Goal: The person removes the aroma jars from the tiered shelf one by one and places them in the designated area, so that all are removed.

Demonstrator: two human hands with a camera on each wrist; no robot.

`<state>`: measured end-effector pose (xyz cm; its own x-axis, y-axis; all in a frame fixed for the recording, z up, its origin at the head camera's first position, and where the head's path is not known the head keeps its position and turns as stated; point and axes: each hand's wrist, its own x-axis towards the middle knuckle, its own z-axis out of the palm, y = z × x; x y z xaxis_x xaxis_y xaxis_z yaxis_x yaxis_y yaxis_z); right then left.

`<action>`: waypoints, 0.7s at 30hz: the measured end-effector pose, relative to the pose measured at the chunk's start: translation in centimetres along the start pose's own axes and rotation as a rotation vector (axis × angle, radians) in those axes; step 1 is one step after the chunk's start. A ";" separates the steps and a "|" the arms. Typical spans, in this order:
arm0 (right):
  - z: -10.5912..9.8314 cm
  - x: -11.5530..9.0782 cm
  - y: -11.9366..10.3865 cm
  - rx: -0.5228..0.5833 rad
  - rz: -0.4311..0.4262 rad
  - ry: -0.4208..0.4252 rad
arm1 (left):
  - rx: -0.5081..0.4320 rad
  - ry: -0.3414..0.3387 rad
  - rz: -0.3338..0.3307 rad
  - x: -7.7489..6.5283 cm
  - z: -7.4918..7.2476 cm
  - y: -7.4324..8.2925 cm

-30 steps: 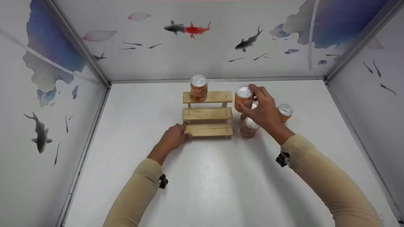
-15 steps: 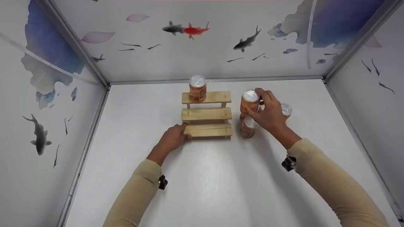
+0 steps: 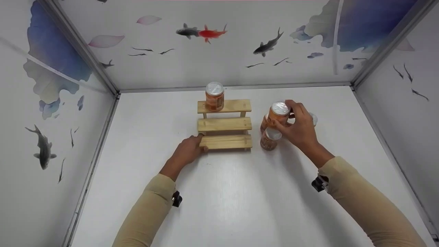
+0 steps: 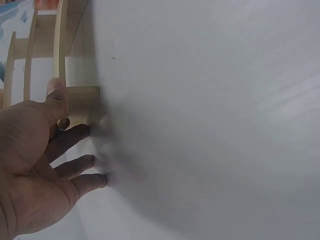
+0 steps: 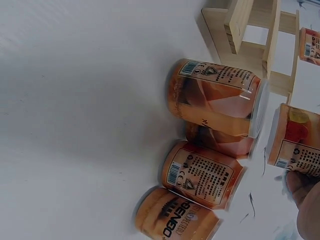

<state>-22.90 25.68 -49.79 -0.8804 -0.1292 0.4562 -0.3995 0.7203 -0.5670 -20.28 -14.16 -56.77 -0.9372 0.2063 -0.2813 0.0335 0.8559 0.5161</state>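
A three-step wooden display rack [image 3: 224,124] stands on the white table in the head view. My left hand [image 3: 188,149] pinches the left end of its lowest step, thumb on the step's edge in the left wrist view and the other fingers spread below. With thumb and fingertips my right hand [image 3: 300,128] grips an orange-labelled jar [image 3: 279,111] with a silvery lid, upright and raised right of the rack. Similar jars stand beneath and around it, the front jar [image 3: 269,140] nearest me; my right hand partly hides others. Another such jar [image 3: 215,97] sits on the top step's left part.
The right wrist view shows several standing jars [image 5: 200,175] close together on the table [image 5: 75,125], beside the rack's right side. White panels with painted fish, such as the back wall [image 3: 219,68], enclose the table at the back and both sides.
My right hand has moved right and toward me with the jar, away from the rack and over the other jars. My left hand has stayed on the lowest step.
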 end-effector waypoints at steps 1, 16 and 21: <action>-0.1 -0.1 0.1 -0.003 0.003 0.003 | 0.001 -0.001 0.001 0.0 0.0 0.0; -1.4 -1.6 1.3 -0.004 0.010 0.040 | 0.016 0.006 0.022 0.0 -0.1 0.0; -1.7 -2.0 1.8 -0.023 -0.001 0.052 | -0.028 0.003 0.013 -0.2 -0.1 0.0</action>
<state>-21.45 28.41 -50.51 -0.8655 -0.0943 0.4920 -0.3936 0.7356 -0.5514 -20.16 -14.22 -56.62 -0.9378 0.2158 -0.2719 0.0362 0.8397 0.5418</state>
